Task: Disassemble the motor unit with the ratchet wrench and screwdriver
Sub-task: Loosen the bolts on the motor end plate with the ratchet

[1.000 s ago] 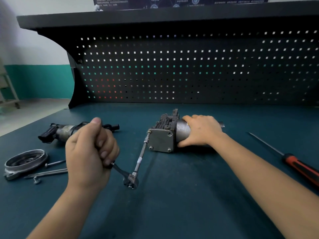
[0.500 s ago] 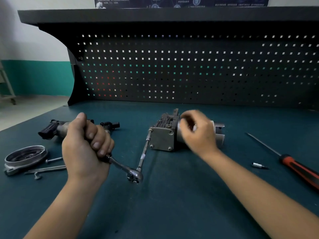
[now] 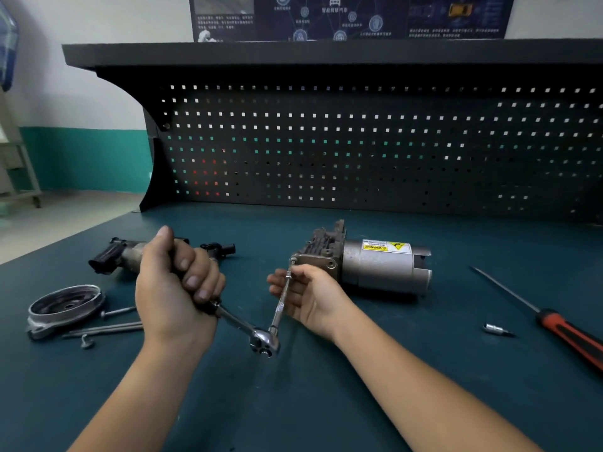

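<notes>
Dark teal matting covers your bench [image 3: 326, 402], backed by one black pegboard [image 3: 359, 151]. Your left hand [image 3: 176, 288] is fisted tight round the handle of the one ratchet wrench [image 3: 241, 326], thumb up. Your right hand [image 3: 310, 298] pinches its extension bar [image 3: 282, 301] near the far end, where the bar meets the upper left corner of the motor unit [image 3: 375, 265]. That unit lies on its side at mid-bench, just beyond your right hand. To the right lie one small socket bit [image 3: 496, 328] and one red-handled screwdriver [image 3: 567, 331], apart from each other. To the left sit one round cover [image 3: 63, 306], two long bolts [image 3: 107, 329] side by side, a shorter bolt [image 3: 119, 311] and a second, dark-ended motor part [image 3: 124, 254]. Half a second ago your right hand was over the motor barrel; it has come off onto the bar, baring the yellow warning label [image 3: 385, 246], while your left keeps its grip.
</notes>
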`<control>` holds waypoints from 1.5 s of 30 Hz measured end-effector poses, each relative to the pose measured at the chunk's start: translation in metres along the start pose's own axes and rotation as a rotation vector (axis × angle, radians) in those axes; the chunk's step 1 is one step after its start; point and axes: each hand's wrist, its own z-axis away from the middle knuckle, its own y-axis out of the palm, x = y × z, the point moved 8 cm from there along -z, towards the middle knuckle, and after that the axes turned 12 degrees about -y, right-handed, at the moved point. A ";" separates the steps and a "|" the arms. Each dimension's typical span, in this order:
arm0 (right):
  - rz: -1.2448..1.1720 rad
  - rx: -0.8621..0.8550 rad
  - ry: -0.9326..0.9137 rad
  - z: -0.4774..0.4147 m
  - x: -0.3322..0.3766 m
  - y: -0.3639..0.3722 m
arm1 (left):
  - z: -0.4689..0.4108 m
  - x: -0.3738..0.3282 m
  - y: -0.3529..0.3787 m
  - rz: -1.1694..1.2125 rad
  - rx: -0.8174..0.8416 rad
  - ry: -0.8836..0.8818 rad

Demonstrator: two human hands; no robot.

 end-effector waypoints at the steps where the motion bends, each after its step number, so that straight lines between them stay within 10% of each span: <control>1: -0.017 0.009 -0.012 0.000 0.001 0.001 | 0.000 0.000 0.001 -0.005 0.013 0.003; 10: 0.065 -0.001 -0.100 -0.002 0.007 0.002 | 0.021 0.006 0.038 -0.233 0.429 0.119; 16: 0.095 0.006 -0.105 -0.001 0.007 0.003 | 0.017 0.012 0.035 -0.470 0.381 0.254; 23: 0.086 0.019 -0.104 -0.003 0.008 0.002 | 0.012 0.052 0.032 -0.685 0.550 -0.183; 45: 0.059 0.040 -0.038 0.002 -0.007 0.001 | 0.011 0.036 0.032 -0.300 0.367 -0.208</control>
